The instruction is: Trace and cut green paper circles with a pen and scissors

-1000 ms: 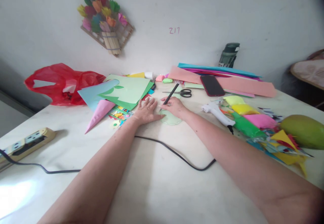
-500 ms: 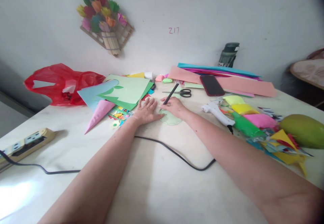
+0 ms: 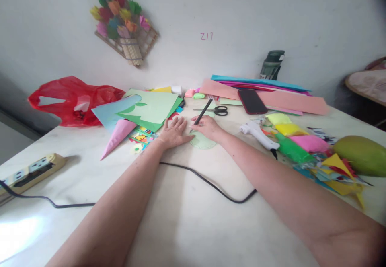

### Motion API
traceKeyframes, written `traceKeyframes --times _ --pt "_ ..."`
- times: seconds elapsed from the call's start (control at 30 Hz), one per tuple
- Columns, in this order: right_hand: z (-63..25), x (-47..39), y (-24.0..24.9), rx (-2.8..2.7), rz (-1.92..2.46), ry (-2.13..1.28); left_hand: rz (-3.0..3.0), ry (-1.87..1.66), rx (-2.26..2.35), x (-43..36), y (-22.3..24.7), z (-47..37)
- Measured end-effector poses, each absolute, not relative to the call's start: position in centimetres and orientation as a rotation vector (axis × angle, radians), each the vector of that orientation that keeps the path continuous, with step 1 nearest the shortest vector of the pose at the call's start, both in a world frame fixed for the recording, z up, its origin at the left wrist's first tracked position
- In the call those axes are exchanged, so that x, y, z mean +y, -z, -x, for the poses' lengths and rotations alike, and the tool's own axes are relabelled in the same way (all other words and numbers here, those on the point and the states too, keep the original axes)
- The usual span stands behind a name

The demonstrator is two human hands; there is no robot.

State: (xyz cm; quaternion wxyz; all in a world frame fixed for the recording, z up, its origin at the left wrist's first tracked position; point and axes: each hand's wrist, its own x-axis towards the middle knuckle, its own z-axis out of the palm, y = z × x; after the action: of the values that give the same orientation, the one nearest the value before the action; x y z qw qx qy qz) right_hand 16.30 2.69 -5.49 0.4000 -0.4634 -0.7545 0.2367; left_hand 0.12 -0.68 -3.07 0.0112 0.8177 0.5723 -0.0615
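Observation:
A black pen (image 3: 204, 110) slants up out of my right hand (image 3: 207, 126), whose fingers are closed around its lower part. Under that hand lies a pale green paper cutout (image 3: 202, 140) with a scalloped edge, partly covered. My left hand (image 3: 175, 132) rests flat with fingers spread, its thumb reaching to the cutout's left edge. Just beyond the right hand are scissors (image 3: 220, 110) with black handles. Left of my left hand lie small colored paper pieces (image 3: 141, 136) and a pink paper cone (image 3: 118, 137).
Green and blue sheets (image 3: 150, 108) and a red plastic bag (image 3: 75, 102) are at the back left. A phone (image 3: 252, 101) lies on stacked paper. To the right are a white glue gun (image 3: 258, 135), clay packets (image 3: 310, 143) and a green fruit (image 3: 360, 154). A black cord (image 3: 208, 182) crosses the table.
My left thumb has shifted very slightly to the left. The right hand keeps its grip on the pen, in nearly the same place.

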Motion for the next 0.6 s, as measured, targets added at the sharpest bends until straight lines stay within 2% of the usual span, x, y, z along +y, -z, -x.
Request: traceKeyframes --times 0.6 --pt "-16.43 2.51 5.17 -1.898 1.227 -0.652 -2.534 0.184 1.779 -0.46 3.22 -0.05"
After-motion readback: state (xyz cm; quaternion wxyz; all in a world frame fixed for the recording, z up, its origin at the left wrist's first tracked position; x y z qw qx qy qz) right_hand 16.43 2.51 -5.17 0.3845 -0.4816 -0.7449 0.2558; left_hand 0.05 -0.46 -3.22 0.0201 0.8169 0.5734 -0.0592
